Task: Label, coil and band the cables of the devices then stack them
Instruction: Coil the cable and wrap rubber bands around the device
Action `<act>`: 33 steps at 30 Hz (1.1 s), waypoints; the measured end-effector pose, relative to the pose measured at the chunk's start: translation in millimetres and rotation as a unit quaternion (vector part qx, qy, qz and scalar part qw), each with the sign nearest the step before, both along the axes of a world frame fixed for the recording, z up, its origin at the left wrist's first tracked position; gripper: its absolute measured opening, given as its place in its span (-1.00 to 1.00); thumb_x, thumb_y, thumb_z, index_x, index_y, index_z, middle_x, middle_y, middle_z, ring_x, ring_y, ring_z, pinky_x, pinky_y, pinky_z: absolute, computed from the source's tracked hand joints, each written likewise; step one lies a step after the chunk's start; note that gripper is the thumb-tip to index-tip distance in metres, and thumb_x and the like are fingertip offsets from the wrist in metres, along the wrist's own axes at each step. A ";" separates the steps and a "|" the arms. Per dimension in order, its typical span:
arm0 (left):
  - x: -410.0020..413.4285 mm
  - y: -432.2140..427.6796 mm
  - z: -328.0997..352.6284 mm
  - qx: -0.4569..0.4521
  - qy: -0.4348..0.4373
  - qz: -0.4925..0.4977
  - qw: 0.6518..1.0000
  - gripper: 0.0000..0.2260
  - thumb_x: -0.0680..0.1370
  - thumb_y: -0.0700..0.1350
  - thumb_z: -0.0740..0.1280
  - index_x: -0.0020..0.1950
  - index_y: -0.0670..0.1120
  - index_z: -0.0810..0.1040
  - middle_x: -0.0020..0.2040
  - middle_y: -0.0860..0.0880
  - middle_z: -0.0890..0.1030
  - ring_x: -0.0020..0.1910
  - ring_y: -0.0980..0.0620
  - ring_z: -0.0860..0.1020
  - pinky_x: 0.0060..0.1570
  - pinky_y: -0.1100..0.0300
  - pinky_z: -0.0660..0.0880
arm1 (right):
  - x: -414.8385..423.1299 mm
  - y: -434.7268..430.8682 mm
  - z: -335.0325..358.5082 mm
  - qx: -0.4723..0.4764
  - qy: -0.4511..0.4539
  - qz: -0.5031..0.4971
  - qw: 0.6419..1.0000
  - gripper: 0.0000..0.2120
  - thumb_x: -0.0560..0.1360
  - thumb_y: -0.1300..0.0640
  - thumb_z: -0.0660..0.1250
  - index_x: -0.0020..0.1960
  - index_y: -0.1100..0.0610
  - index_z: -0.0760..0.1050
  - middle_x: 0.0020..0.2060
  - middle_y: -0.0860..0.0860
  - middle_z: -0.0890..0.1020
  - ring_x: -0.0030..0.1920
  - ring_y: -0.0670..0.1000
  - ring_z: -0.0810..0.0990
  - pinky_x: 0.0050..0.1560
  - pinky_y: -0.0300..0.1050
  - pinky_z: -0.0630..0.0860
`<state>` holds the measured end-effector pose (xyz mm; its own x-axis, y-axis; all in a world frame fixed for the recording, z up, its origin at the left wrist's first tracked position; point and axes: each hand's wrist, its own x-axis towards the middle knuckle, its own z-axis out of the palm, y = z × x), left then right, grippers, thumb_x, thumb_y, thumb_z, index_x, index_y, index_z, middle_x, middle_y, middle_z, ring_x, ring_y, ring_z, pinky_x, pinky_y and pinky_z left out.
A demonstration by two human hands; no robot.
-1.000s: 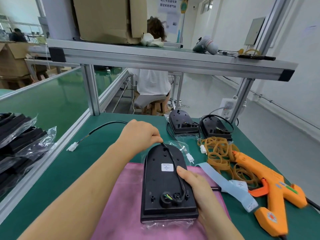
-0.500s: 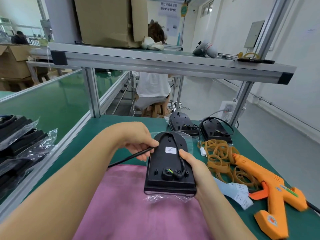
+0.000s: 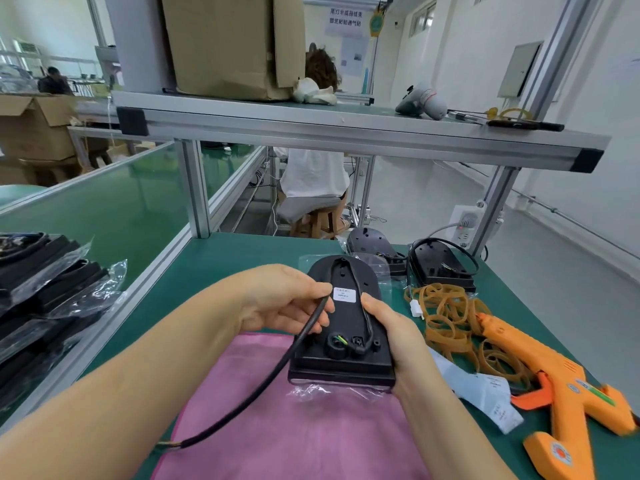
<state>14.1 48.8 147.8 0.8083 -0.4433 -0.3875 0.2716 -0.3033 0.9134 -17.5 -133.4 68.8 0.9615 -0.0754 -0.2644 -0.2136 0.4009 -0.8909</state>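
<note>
Left hand point(image 3: 285, 299) pinches cable point(image 3: 277, 368); right hand point(image 3: 393, 329) grips device point(image 3: 348, 318).

An orange glue gun point(image 3: 554, 372) lies right of a pink cloth point(image 3: 294, 438); a cardboard box point(image 3: 225, 46) tops the shelf point(image 3: 346, 129).

I'm looking at a factory assembly line: green benches point(image 3: 221, 261) on aluminium frames point(image 3: 194, 188), cardboard boxes point(image 3: 228, 43), another seated worker point(image 3: 313, 174)

Device point(image 3: 346, 327) over cloth point(image 3: 294, 427); rubber bands point(image 3: 446, 320), glue gun point(image 3: 554, 386) right.
</note>
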 end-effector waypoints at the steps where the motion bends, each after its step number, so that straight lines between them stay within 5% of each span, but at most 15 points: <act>1: -1.2 -0.6 -3.2 0.027 -0.043 0.009 0.999 -0.74 0.58 -0.02 0.33 -0.24 -0.08 0.67 -0.42 0.04 0.58 -0.48 0.17 0.50 -0.45 0.34 0.43 | 0.0 0.5 0.7 0.006 -0.003 0.003 1.000 -0.67 0.24 0.03 0.49 -0.09 0.23 0.68 -0.09 0.27 0.69 -0.17 0.23 0.67 0.02 0.20 0.59; 4: -6.3 -2.7 -13.0 0.092 -0.165 0.048 0.981 -0.78 0.51 0.03 0.39 -0.27 -0.01 0.71 -0.47 0.14 0.55 -0.48 0.27 0.46 -0.40 0.35 0.35 | -1.9 2.5 3.1 0.018 0.005 0.010 1.000 -0.66 0.21 0.02 0.49 -0.12 0.22 0.69 -0.07 0.28 0.68 -0.11 0.26 0.66 0.09 0.26 0.56; 6: -12.7 -5.8 -19.5 0.066 -0.191 0.070 0.977 -0.83 0.48 0.01 0.43 -0.24 -0.03 0.72 -0.29 0.07 0.68 -0.33 0.31 0.55 -0.34 0.47 0.41 | -2.0 2.5 3.6 0.021 0.012 0.009 1.000 -0.67 0.28 0.04 0.47 -0.05 0.25 0.67 -0.04 0.30 0.67 -0.03 0.29 0.64 0.16 0.33 0.50; 10: -20.0 -10.5 -38.8 0.102 -0.267 0.136 0.949 -0.93 0.44 -0.04 0.48 -0.17 0.01 0.62 -0.01 -0.09 0.58 -0.01 -0.01 0.51 0.01 0.20 0.45 | -3.8 3.2 3.8 0.036 0.010 0.020 0.999 -0.80 0.39 0.09 0.42 -0.15 0.22 0.69 -0.07 0.28 0.68 -0.13 0.25 0.66 0.12 0.28 0.54; 13: -23.1 -10.0 -49.8 0.033 -0.184 0.198 0.962 -0.45 0.43 -0.06 0.51 0.35 0.02 0.37 0.35 -0.03 0.35 0.27 -0.01 0.42 0.31 0.05 0.38 | -4.7 4.3 2.2 0.037 0.001 0.028 0.999 -0.79 0.43 0.09 0.39 -0.12 0.22 0.70 -0.06 0.28 0.68 -0.15 0.24 0.68 0.01 0.18 0.60; 15: -23.7 -8.9 -53.8 -0.083 -0.035 0.206 0.974 -0.23 0.43 -0.08 0.51 0.52 -0.02 0.16 0.38 -0.06 0.43 0.21 -0.08 0.56 0.22 -0.04 0.51 | -4.8 5.4 1.3 0.034 -0.004 0.031 0.999 -0.77 0.42 0.07 0.39 -0.09 0.22 0.70 -0.05 0.27 0.68 -0.12 0.25 0.68 0.02 0.17 0.60; 18: -20.8 -5.3 -57.6 -0.185 0.094 0.138 0.968 -0.58 0.45 -0.11 0.46 0.27 -0.19 0.50 0.02 -0.18 0.70 -0.15 -0.10 0.69 -0.13 0.04 0.64 | -5.8 7.7 2.3 0.025 -0.006 0.043 0.999 -0.73 0.33 0.02 0.43 -0.10 0.19 0.70 -0.04 0.26 0.68 -0.06 0.26 0.68 0.09 0.21 0.57; 20: -17.8 -5.0 -61.7 -0.201 0.095 0.134 0.966 -0.80 0.49 -0.14 0.42 0.07 -0.19 0.61 -0.08 -0.19 0.71 -0.23 -0.09 0.69 -0.23 0.09 0.63 | -5.0 7.1 4.2 0.004 0.001 0.054 0.999 -0.67 0.32 0.00 0.43 -0.06 0.23 0.69 -0.03 0.26 0.68 -0.04 0.26 0.68 0.09 0.19 0.58; 24: -17.3 -4.7 -71.2 -0.227 0.081 0.170 0.956 -0.91 0.52 -0.18 0.39 -0.05 -0.19 0.60 -0.18 -0.19 0.70 -0.32 -0.08 0.67 -0.34 0.14 0.60 | -5.2 -1.7 4.3 -0.068 0.006 0.090 0.994 -0.64 0.46 -0.05 0.35 0.08 0.21 0.64 0.00 0.19 0.69 0.02 0.19 0.68 0.05 0.08 0.59; 28: -15.8 -2.7 -74.8 -0.240 0.064 0.206 0.946 -0.92 0.52 -0.18 0.39 -0.07 -0.19 0.57 -0.23 -0.17 0.70 -0.35 -0.06 0.67 -0.40 0.17 0.58 | -12.4 -11.4 3.6 -0.106 0.006 0.179 0.978 -0.52 0.35 -0.08 0.40 0.18 0.16 0.59 0.10 0.14 0.66 0.12 0.16 0.63 0.17 0.15 0.54; 33: -16.1 -6.5 -73.9 -0.250 0.030 0.209 0.945 -0.85 0.51 -0.21 0.40 0.05 -0.20 0.57 -0.13 -0.16 0.72 -0.26 -0.06 0.69 -0.34 0.15 0.60 | -11.4 -11.1 3.8 -0.065 0.013 0.176 0.982 -0.61 0.39 0.21 0.35 0.21 0.25 0.52 0.03 0.19 0.65 -0.05 0.14 0.62 -0.13 -0.01 0.59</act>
<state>-2.0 42.4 73.9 0.9364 -0.2300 -0.2649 0.3281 0.3065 0.8936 -28.9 -144.5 72.6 0.9268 0.2264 -0.2997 -0.3423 0.1812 -0.9219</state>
